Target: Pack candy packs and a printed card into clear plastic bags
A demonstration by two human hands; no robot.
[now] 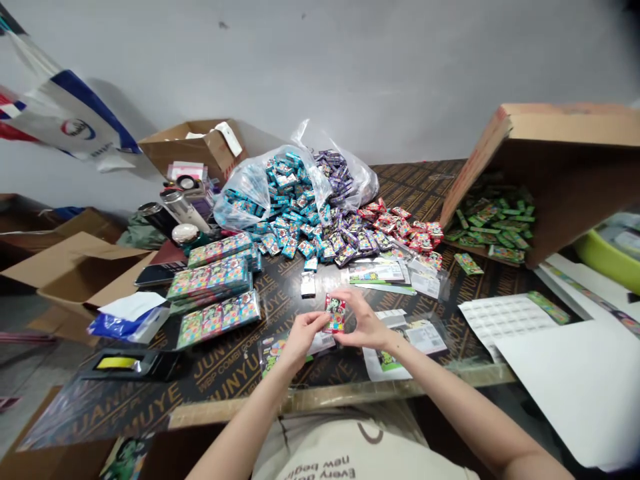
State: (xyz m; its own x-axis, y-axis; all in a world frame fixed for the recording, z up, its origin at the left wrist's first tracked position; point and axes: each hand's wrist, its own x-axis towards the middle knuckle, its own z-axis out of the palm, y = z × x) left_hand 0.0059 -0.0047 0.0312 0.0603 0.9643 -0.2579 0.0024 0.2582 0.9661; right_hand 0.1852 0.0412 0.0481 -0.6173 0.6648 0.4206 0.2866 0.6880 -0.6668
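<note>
- Right hand (pixel 363 323): fingers closed on the right edge of a small red printed packet (pixel 335 313), holding it upright.
- Left hand (pixel 303 337): pinching the same packet's lower left side, so both hands have it.
- The packet is up off the dark lettered table board (pixel 280 293), near the front edge.
- Just behind the packet: a little white-and-silver packet (pixel 308 285) lying flat.
- Right of the packet: clear flat sleeves with printed cards (pixel 423 333).
- Left of the packet: stacked colourful filled strips (pixel 217 293).
- Well behind the packet: a clear plastic bag (pixel 247 190) spilling blue packets.
- Far right of the packet: a tipped brown cardboard box (pixel 550 160) with green packets (pixel 493 223) inside.
</note>
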